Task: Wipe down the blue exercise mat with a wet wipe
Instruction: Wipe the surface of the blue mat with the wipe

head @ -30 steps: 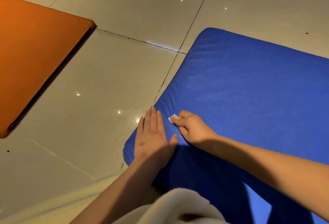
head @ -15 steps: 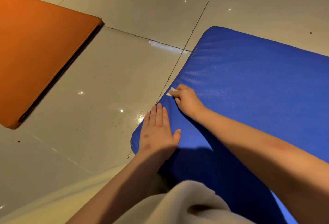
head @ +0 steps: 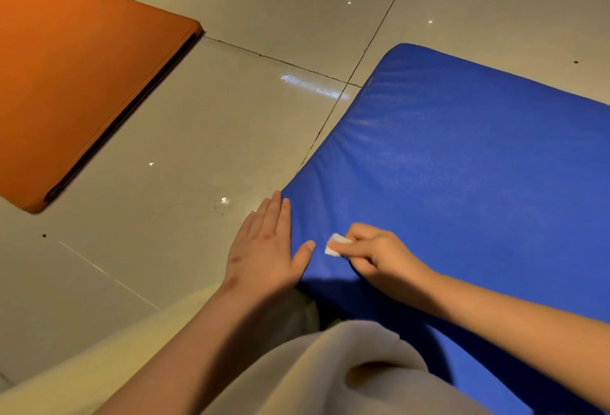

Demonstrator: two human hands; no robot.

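A thick blue exercise mat lies on the tiled floor and fills the right side of the view. My right hand pinches a small folded white wet wipe and presses it on the mat near its near-left corner. My left hand lies flat with straight fingers along the mat's left edge, thumb on the blue surface, just left of the wipe.
An orange mat lies on the floor at the upper left. Glossy beige floor tiles with dark grout lines separate the two mats. Light-coloured clothing covers the bottom centre.
My right hand slid the wipe away along the mat's left edge, then drew it back beside my left thumb. The left hand stayed flat in place.
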